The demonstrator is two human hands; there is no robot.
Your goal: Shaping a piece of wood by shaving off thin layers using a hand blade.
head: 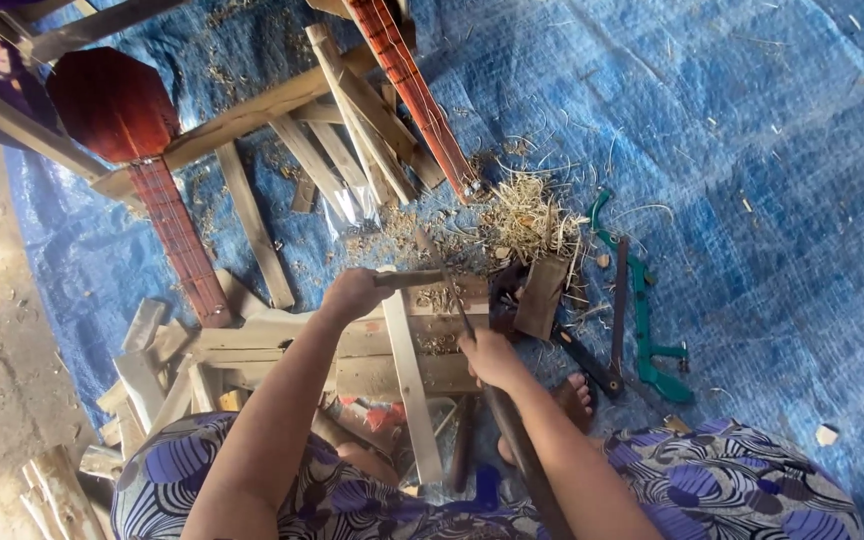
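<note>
A seated person is seen from above, knees covered by purple and blue patterned cloth, working over a low wooden bench (372,345) of rough, pale planks. The left hand (352,293) is closed in a fist around one end of a dark handle (407,279) lying crosswise. The right hand (492,358) is curled around a thin dark blade (457,305) that runs up toward that handle; whether both belong to one tool cannot be told. A pale slat (410,375) lies under the blade, across the bench.

A slip is judged possible: the blade edge sits close to the right fingers, and a bare foot (574,398) rests just beside the bench, so a sudden jerk through the wood grain could carry the edge toward skin. The slat seems unclamped and may shift.

Curly, straw-coloured shavings (527,215) are heaped beyond the bench. A green metal saw frame (647,320) lies to the right. Two reddish stringed instruments (127,120) with fretted necks, one octagonal, rest among loose wood strips on a crinkled blue tarp (752,180).
</note>
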